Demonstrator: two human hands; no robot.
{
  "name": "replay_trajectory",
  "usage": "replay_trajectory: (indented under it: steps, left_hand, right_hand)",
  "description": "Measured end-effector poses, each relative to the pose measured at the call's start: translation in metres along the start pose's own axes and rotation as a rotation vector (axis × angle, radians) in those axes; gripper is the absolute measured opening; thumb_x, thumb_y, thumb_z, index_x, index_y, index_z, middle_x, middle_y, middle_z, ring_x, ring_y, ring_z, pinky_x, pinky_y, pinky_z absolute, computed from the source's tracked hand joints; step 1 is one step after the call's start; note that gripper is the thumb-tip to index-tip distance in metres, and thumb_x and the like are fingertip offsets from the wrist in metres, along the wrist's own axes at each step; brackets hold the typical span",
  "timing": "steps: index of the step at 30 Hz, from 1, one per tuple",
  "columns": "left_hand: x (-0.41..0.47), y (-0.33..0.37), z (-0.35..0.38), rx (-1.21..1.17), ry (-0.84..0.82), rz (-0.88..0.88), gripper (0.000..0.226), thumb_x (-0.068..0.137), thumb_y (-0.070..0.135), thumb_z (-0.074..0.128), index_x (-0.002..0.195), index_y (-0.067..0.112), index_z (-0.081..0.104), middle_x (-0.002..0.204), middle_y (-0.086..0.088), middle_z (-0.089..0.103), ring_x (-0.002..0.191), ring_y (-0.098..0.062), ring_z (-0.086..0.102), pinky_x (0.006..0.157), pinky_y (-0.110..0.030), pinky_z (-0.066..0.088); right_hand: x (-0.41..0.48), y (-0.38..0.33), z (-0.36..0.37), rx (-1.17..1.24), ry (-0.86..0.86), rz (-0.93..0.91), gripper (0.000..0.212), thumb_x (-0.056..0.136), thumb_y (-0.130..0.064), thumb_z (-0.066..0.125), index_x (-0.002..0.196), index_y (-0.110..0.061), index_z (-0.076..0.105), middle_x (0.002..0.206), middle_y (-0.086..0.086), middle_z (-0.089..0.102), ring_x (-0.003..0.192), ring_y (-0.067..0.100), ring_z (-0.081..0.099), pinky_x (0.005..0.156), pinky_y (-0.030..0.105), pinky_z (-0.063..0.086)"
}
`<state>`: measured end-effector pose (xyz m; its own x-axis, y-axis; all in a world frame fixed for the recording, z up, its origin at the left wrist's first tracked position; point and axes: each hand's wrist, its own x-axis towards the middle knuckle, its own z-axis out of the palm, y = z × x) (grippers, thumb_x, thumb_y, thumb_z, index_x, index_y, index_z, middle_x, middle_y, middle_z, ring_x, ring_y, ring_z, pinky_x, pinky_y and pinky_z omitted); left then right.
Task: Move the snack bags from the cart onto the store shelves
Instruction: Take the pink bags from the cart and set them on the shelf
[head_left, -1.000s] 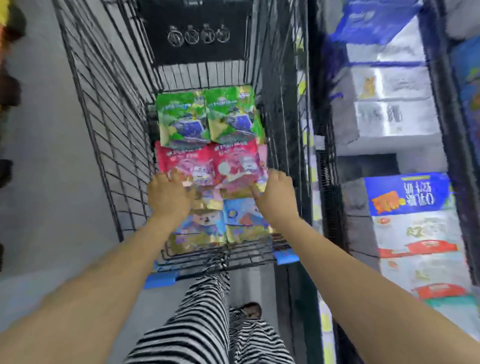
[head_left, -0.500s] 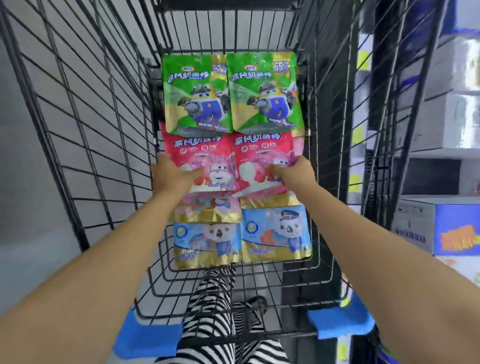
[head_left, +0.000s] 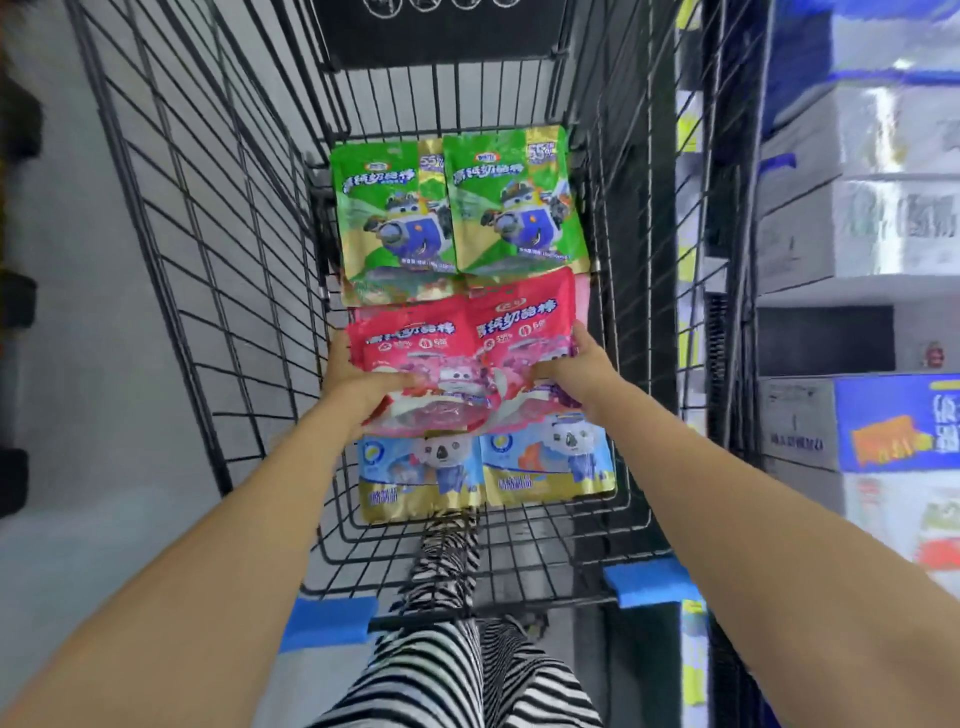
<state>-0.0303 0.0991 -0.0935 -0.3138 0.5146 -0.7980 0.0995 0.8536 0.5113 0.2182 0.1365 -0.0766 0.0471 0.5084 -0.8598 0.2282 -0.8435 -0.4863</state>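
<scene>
Left hand (head_left: 358, 379) grasps left red bag (head_left: 415, 338) by its left edge | right hand (head_left: 576, 369) grasps right red bag (head_left: 519, 322) by its right edge | both in cart (head_left: 208, 208), middle row | visible: two green bags (head_left: 395, 218) far, two red, two blue bags (head_left: 421, 473) near

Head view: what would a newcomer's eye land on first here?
Three bright rows lie in the black wire cart: green bags farthest, red bags in the middle, blue bags nearest. The left hand and right hand each grip a red bag at its outer edge.
</scene>
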Motion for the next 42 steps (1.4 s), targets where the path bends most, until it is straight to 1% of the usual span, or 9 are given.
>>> replay_trajectory:
  steps: [4,9,16,19,22,26,32,38,42]
  left_hand:
    - [-0.037,-0.004,-0.003,-0.036,-0.003,-0.012,0.089,0.06,0.014,0.09,0.134,0.02,0.04,0.136,-0.007,0.053,0.123,-0.028,0.053,0.078,-0.034,0.053]
    - [-0.104,-0.009,-0.019,-0.075,0.065,0.016,0.16,0.024,0.055,0.095,0.154,0.013,0.01,0.151,-0.015,0.04,0.133,-0.035,0.044,0.107,-0.05,0.04]
    - [-0.188,-0.026,-0.016,-0.358,-0.108,0.243,0.064,0.069,0.014,0.085,0.124,0.014,0.053,0.117,-0.01,0.07,0.103,-0.027,0.067,0.092,-0.051,0.052]
    - [-0.221,-0.022,0.006,-0.425,-0.213,0.341,0.056,0.078,0.002,0.074,0.129,0.011,0.053,0.106,-0.005,0.073,0.091,-0.019,0.07,0.077,-0.039,0.058]
    - [-0.253,-0.012,0.039,-0.442,-0.384,0.406,0.04,0.081,-0.005,0.066,0.115,0.011,0.055,0.081,0.005,0.076,0.073,-0.008,0.072,0.064,-0.035,0.061]
    - [-0.286,0.005,0.089,-0.446,-0.608,0.467,0.068,0.052,0.01,0.08,0.115,0.011,0.054,0.078,0.005,0.075,0.071,-0.01,0.071,0.067,-0.029,0.059]
    - [-0.314,0.013,0.182,-0.309,-0.822,0.556,0.071,0.07,-0.003,0.071,0.133,0.016,0.047,0.091,0.004,0.07,0.074,-0.009,0.07,0.065,-0.028,0.058]
    - [-0.327,-0.007,0.282,-0.153,-1.086,0.645,0.064,0.075,-0.002,0.072,0.128,0.024,0.048,0.1,0.002,0.068,0.092,-0.018,0.069,0.083,-0.042,0.056]
    - [-0.331,-0.03,0.336,-0.092,-1.224,0.747,0.072,0.071,0.0,0.076,0.132,0.021,0.043,0.108,-0.003,0.068,0.1,-0.026,0.069,0.081,-0.043,0.056]
  right_hand:
    - [-0.043,0.006,-0.003,0.037,-0.014,-0.078,0.07,0.073,0.01,0.069,0.133,-0.016,0.043,0.116,0.02,0.064,0.083,0.024,0.058,0.066,0.036,0.052]
    - [-0.112,0.01,-0.014,0.035,0.015,-0.22,0.049,0.075,0.006,0.069,0.115,-0.014,0.049,0.078,0.006,0.057,0.05,0.014,0.047,0.039,0.018,0.04]
    - [-0.214,0.038,-0.055,0.318,0.071,-0.433,0.034,0.072,-0.002,0.076,0.087,-0.023,0.054,0.082,0.006,0.061,0.066,0.019,0.054,0.06,0.035,0.051]
    - [-0.248,0.066,-0.086,0.496,0.084,-0.497,0.036,0.075,0.0,0.074,0.102,-0.018,0.059,0.096,0.008,0.072,0.084,0.028,0.067,0.076,0.048,0.055]
    - [-0.278,0.098,-0.119,0.684,0.109,-0.554,0.04,0.08,0.004,0.067,0.114,-0.011,0.057,0.107,0.013,0.071,0.086,0.027,0.072,0.068,0.039,0.059]
    - [-0.309,0.145,-0.159,0.823,0.3,-0.586,0.037,0.079,0.01,0.063,0.104,-0.016,0.057,0.088,0.003,0.075,0.071,0.018,0.073,0.057,0.026,0.056]
    - [-0.332,0.232,-0.213,0.957,0.645,-0.628,0.035,0.083,0.007,0.059,0.099,-0.023,0.054,0.077,-0.009,0.074,0.064,0.007,0.071,0.049,0.018,0.053]
    - [-0.34,0.322,-0.262,1.086,0.918,-0.749,0.036,0.08,0.007,0.064,0.103,-0.019,0.054,0.104,0.012,0.066,0.092,0.032,0.066,0.084,0.053,0.053]
    - [-0.337,0.371,-0.285,1.057,1.072,-0.786,0.038,0.078,0.0,0.07,0.104,-0.022,0.053,0.099,0.005,0.069,0.087,0.027,0.07,0.07,0.045,0.059]
